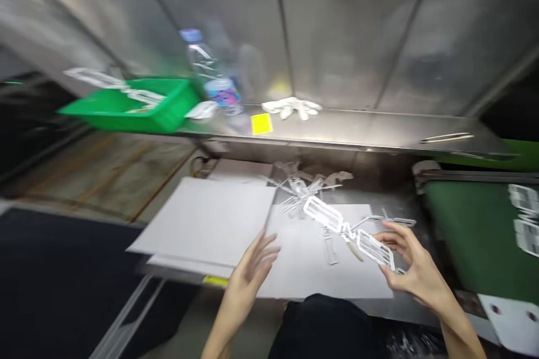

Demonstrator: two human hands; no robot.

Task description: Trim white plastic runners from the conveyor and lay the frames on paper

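The right hand (pixel 415 263) pinches 1 end of the white frame strip (pixel 346 230) over the counter (pixel 379 195), toward its right edge, so the loosely spread, empty left hand (pixel 249 266) near the front edge could best steady the flimsy-looking far end.

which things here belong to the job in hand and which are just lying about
Likely part of the job:
white frame piece, in the right hand
white sheets
tangled white pieces
green belt, bearing a similar piece

Probably just lying about, on the shelf:
bottle
white glove
yellow square
thin tweezers-like tool
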